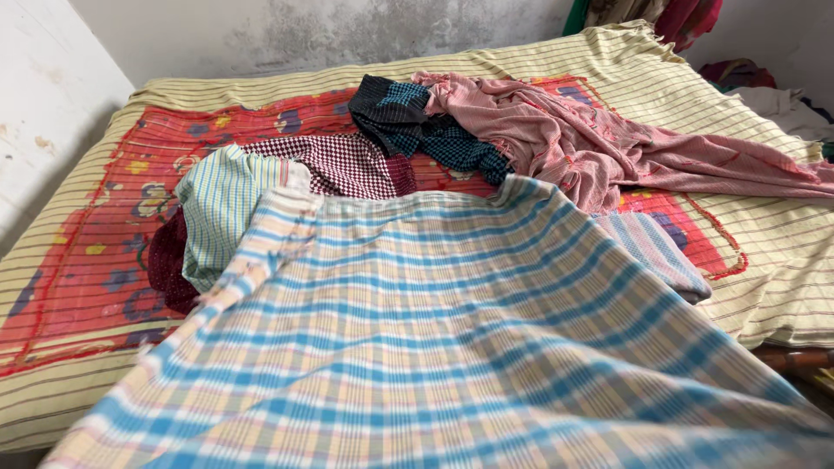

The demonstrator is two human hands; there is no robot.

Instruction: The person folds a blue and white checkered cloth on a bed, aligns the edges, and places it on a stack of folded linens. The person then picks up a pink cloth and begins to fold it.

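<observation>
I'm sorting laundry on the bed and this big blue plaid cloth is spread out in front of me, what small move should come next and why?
Probably draw the blue plaid cloth back toward you and lay it flat. Its far edge drapes over the green striped garment and a striped cloth, hiding part of the pile on the bedspread. No hand shows, so the grip cannot be judged.

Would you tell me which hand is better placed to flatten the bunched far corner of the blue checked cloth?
Probably left: the bunched corner of the blue checked cloth lies left of centre, though neither hand shows.
</observation>
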